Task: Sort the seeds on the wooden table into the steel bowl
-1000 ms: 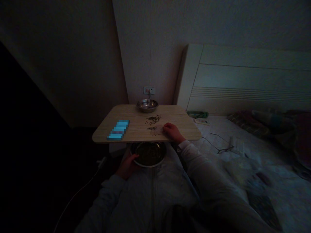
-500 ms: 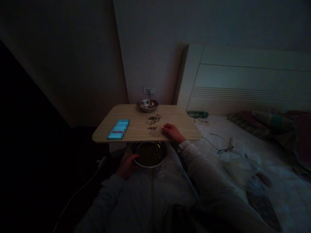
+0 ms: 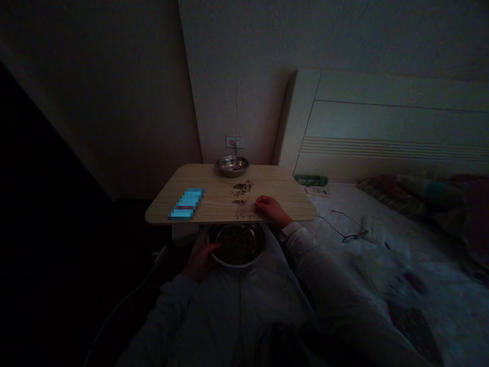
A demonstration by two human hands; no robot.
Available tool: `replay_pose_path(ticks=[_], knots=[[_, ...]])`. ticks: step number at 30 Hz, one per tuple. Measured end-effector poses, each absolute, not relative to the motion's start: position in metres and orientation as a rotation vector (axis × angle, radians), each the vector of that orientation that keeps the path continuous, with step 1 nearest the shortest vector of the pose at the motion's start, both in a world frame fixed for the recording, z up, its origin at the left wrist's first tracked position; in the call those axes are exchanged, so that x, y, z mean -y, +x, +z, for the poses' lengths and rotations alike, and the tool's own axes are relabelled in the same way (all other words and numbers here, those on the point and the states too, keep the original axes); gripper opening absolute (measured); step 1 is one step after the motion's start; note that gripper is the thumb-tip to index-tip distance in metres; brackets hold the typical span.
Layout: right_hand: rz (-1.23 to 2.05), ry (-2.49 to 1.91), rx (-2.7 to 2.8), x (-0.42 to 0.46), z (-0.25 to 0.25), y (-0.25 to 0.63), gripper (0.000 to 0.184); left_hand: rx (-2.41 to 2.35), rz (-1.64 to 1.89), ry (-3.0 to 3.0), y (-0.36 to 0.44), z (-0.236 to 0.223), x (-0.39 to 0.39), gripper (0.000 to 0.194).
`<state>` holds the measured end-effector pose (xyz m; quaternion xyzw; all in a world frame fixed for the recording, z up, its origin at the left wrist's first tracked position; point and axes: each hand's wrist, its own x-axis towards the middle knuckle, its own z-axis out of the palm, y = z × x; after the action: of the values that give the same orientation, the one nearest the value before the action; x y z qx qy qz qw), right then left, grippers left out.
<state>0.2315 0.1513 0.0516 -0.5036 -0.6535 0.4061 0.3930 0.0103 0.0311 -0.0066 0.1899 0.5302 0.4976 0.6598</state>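
Observation:
My left hand [image 3: 201, 261] grips the left rim of a round metal bowl [image 3: 237, 266] below the table's front edge. Dark, grainy contents cover the inside of this bowl. Over the right part of the small wooden table [image 3: 214, 196], my right hand [image 3: 270, 208] is closed, its fingers pinched on a thin see-through piece [image 3: 243, 209] that shows only faintly. Small dark grains [image 3: 241, 188] lie scattered left of that hand. A few more grains rest close to the front edge, under or beside the see-through piece.
Another metal bowl [image 3: 232, 167] stands at the table's back. A phone with a lit, blurred screen [image 3: 186, 204] lies at the left. Beside the table on the right, the bed holds eyeglasses [image 3: 355, 235] and a green case [image 3: 311, 180]. A white cable [image 3: 126, 300] hangs at lower left.
The bowl in my left hand has shifted slightly right and toward me. The see-through piece has moved a little toward the front edge. My right hand has barely moved.

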Motion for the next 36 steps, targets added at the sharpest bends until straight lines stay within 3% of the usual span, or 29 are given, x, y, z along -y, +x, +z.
replay_pose_path(ticks=[19, 28, 36], knots=[[1.164, -1.249, 1.650, -0.142, 0.059, 0.231, 0.008, -1.199, 1.118, 0.448, 0.013, 0.000, -0.029, 0.018], [1.192, -1.225, 1.654, -0.146, 0.056, 0.232, 0.008, -1.211, 1.113, 0.437, 0.013, -0.001, -0.029, 0.011], [1.131, -1.181, 1.552, -0.151, 0.054, 0.234, 0.007, -1.195, 1.126, 0.418, 0.012, -0.003, -0.030, 0.021]])
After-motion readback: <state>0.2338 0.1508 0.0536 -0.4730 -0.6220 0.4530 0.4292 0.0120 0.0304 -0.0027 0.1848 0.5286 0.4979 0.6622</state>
